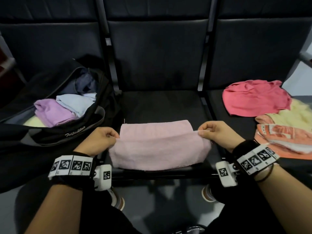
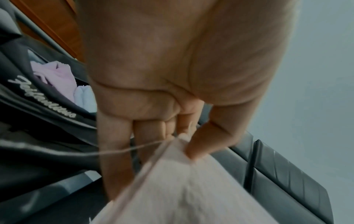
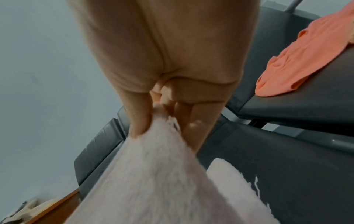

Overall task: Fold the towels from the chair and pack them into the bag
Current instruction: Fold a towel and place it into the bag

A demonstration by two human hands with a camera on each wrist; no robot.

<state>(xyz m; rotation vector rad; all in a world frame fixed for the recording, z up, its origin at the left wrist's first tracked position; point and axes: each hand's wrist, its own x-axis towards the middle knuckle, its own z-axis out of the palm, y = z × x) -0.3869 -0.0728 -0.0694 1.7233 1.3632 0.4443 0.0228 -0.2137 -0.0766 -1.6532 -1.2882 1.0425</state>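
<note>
A pale pink towel [image 1: 158, 149] lies on the middle chair seat [image 1: 162, 105], its near half lifted and doubled toward the far half. My left hand [image 1: 113, 136] pinches its left corner, and my right hand [image 1: 202, 131] pinches the right corner. In the left wrist view the thumb and fingers of my left hand [image 2: 182, 141] clamp the pink towel [image 2: 184, 189], with a loose thread trailing left. The right wrist view shows my right hand [image 3: 153, 121] pinching the pink towel [image 3: 159, 174]. An open black bag [image 1: 50, 132] on the left seat holds a folded purple towel [image 1: 54, 112] and a light blue towel [image 1: 74, 103].
On the right seat lie a crumpled dark pink towel [image 1: 255, 97], a pale yellow towel [image 1: 293, 115] and an orange patterned towel [image 1: 283, 137]. Dark seat backs [image 1: 157, 53] rise behind. My legs and shoes [image 1: 118, 200] are below the seat's front edge.
</note>
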